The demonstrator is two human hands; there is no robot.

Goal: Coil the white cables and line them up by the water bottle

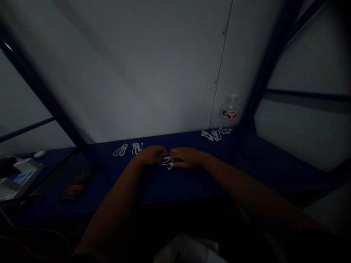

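Note:
On the dark blue table top [175,182], my left hand [151,155] and my right hand [188,157] meet over a coiled white cable [165,159]. Both hands grip the coil from opposite sides, and their fingers hide part of it. A small white plug end [170,166] sticks out below the coil. Two more bundled white cables [120,150] [137,148] lie to the left of my left hand, near the wall. Another white cable bundle [211,135] lies to the right, beyond my right hand.
A plastic water bottle [229,114] stands at the back right against the white wall [137,73]. Dark metal frame bars [271,62] rise on both sides. At the left are a tablet [19,179], a white mouse [40,154] and a blurred dark object [78,181].

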